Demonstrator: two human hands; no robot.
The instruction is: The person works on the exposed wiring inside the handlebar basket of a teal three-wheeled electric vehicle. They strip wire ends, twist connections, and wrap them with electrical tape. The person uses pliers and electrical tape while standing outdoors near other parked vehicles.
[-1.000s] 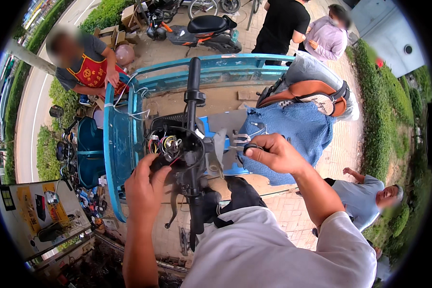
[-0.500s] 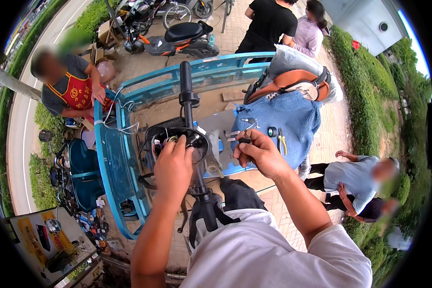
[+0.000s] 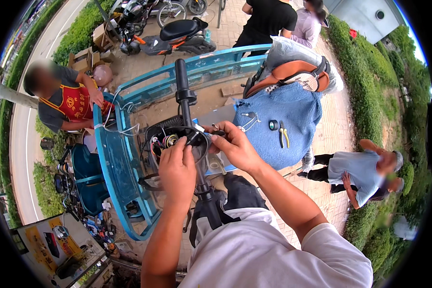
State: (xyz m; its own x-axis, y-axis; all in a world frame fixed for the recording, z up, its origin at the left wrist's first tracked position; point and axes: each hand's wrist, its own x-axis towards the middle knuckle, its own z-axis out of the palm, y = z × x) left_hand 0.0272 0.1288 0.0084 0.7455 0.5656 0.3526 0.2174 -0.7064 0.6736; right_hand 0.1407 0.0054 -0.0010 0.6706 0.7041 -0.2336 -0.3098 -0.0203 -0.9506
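In front of me a black handlebar (image 3: 183, 79) runs across an opened round black housing with thin coloured wires (image 3: 154, 143) bunched inside. My left hand (image 3: 177, 165) rests at the housing's near side, its thumb and forefinger pinched together by the handlebar stem; what they hold is hidden. Just right of the housing, my right hand (image 3: 234, 146) pinches a small dark part (image 3: 219, 133) between thumb and fingers. Its exact kind cannot be made out. The two hands are close together, with the housing's rim between them.
A blue cloth (image 3: 264, 108) on the right carries yellow-handled pliers (image 3: 284, 136) and a black tape roll (image 3: 273, 125). A brown saddle (image 3: 293, 72) sits behind it. The blue metal cart frame (image 3: 108, 163) surrounds the work. A person in a red apron (image 3: 75, 102) leans on its left side.
My right hand has moved left from beside the cloth to the housing, carrying the small dark part. My left hand has stayed at the housing. People on the right have shifted.
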